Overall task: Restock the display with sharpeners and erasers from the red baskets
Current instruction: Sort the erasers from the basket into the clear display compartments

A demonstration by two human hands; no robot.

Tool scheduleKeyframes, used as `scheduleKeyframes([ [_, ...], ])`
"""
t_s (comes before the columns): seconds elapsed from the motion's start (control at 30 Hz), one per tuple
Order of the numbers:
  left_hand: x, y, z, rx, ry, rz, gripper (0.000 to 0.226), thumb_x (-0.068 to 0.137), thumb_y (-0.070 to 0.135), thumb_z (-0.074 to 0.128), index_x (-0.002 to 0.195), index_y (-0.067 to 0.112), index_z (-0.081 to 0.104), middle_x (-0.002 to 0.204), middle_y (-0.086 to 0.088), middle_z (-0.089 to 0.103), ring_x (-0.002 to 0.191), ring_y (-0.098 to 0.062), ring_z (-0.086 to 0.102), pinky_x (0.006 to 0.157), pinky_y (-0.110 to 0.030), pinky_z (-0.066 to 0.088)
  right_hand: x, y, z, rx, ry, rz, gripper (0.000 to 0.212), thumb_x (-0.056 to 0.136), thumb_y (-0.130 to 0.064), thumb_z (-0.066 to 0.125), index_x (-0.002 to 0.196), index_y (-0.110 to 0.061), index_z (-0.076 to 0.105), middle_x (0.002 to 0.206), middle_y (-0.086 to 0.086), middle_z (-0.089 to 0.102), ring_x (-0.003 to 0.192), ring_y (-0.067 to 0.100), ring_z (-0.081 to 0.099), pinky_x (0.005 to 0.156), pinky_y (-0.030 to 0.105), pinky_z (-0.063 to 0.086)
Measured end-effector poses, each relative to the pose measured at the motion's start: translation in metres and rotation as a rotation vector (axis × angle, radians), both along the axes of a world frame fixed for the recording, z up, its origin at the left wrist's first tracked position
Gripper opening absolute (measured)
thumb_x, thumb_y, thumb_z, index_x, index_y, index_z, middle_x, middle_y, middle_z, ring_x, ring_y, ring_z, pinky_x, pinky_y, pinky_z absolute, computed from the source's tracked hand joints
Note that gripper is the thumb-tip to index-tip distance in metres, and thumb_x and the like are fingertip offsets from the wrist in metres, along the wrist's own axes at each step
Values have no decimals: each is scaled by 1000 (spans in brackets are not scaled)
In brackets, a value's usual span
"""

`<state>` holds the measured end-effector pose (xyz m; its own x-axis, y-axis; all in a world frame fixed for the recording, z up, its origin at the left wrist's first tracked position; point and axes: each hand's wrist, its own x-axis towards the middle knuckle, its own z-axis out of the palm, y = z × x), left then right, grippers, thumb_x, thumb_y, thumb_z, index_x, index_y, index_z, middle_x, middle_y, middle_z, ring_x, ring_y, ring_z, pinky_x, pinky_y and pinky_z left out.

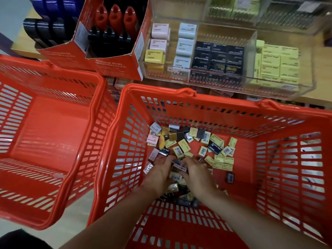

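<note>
Erasers [181, 150] in red basket [233, 112]; both hands [162, 169] gathering pile.

I see two bare forearms, no sleeves reaching the wrists. My left hand [159, 170] and right hand [195, 174] carry no gloves, rings, watch or bands. A dark bit of clothing [19, 239] shows below.

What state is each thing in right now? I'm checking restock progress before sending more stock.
Left basket: holds nothing visible.
Right basket: loose erasers scattered on its floor.
Clear display tray: partly filled, gaps in left rows.
Red carton: open, sharpeners upright.
Left hand: among erasers.
Right hand: among erasers, grip unclear.
</note>
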<state>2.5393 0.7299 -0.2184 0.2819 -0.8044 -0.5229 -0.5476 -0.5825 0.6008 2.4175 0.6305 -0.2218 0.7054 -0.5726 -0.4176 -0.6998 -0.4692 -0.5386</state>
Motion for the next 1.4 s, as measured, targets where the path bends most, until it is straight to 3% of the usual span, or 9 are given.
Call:
scheduleKeyframes([
  [0.13, 2, -6, 9, -31, 69, 132, 31, 85, 2, 69, 112, 13, 59, 117, -3, 54, 106, -16, 54, 86, -18, 43, -12, -14, 2, 181, -68, -169, 27, 93, -20, 65, 120, -20, 66, 99, -3, 58, 88, 14, 56, 75, 26, 42],
  [0.3, 7, -23, 25, -35, 480, 696, 15, 93, 9, 64, 107, 9, 61, 109, -8, 63, 93, -17, 62, 74, -25, 55, -22, -38, 9, 490, -167, -581, 7, 94, -14, 61, 95, -21, 60, 92, -6, 64, 79, 18, 70, 77, 49, 57],
  [0.4, 12, -31, 26, -38, 828, 928, 21, 94, 12, 64, 114, 15, 62, 112, -10, 69, 99, -20, 67, 76, -26, 54, -14, -50, 7, 388, -126, -633, 18, 82, -25, 73, 85, -22, 55, 62, -13, 58, 59, 5, 57, 58, 26, 46],
  [0.57, 20, -38, 19, -137, 1217, 1249, 32, 92, 15, 64, 123, 8, 58, 123, -17, 62, 112, -28, 65, 94, -44, 55, 17, -51, 3, 68, 126, -399, 40, 76, -55, 76, 78, -21, 54, 61, -6, 54, 55, 11, 56, 44, 27, 37],
  [0.73, 19, -47, 12, 106, 617, 1135, 17, 92, 21, 65, 100, 6, 63, 81, -14, 68, 57, -18, 56, 52, -24, 48, 43, -39, -4, -98, 240, -301, 53, 81, -62, 67, 110, -17, 65, 85, 4, 71, 82, 25, 70, 73, 36, 56],
  [0.87, 11, -59, 3, 248, 188, 761, 31, 88, 35, 70, 105, 9, 66, 93, -9, 73, 86, -28, 69, 71, -29, 51, 25, -48, 0, 10, 128, -368, 28, 85, -50, 68, 89, -23, 60, 66, -1, 62, 65, 21, 65, 53, 30, 50],
  [1.0, -7, -70, 0, 333, -96, 577, 63, 78, 69, 65, 109, 14, 65, 107, -7, 66, 98, -22, 65, 84, -32, 53, -10, -53, 9, 74, 28, -409, 31, 84, -47, 69, 89, -16, 64, 59, -5, 58, 53, 12, 57, 47, 30, 45],
  [1.23, -29, -90, -7, 449, -164, 660, 47, 82, 54, 70, 112, 18, 63, 124, -12, 39, 112, -30, 53, 99, -42, 46, -49, -51, 17, 164, -11, -583, 24, 85, -40, 70, 84, -16, 68, 61, -7, 63, 57, 9, 60, 54, 25, 45],
  [1.4, -24, -81, 8, 274, 35, 764, 43, 89, 40, 67, 119, 10, 60, 109, -3, 61, 96, -23, 60, 83, -29, 49, -54, -49, 33, 270, -132, -606, 27, 87, -41, 68, 76, -17, 65, 49, -10, 53, 46, 4, 49, 43, 15, 35],
])
